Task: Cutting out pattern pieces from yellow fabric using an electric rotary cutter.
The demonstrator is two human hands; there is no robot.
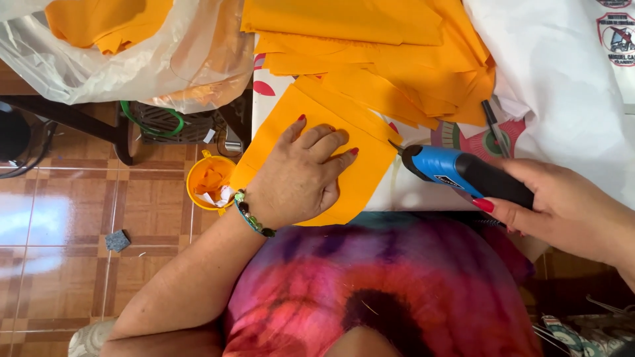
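Left hand (301, 175) spread flat on one orange fabric piece (357, 178), right hand (562, 208) gripping one blue electric cutter (463, 173), one yellow bucket (206, 182).

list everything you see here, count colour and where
fabric piece: one, orange, table edge, under left hand
fabric stack: one pile, orange, back of table
electric cutter: one, blue and black, at fabric's right edge
white cloth: one, right of table
pen: one, dark, by white cloth
plastic bag: one, clear, orange fabric inside, top left
small bucket: one, yellow, scraps inside, on floor
left hand: flat on fabric piece, beaded bracelet
right hand: gripping electric cutter
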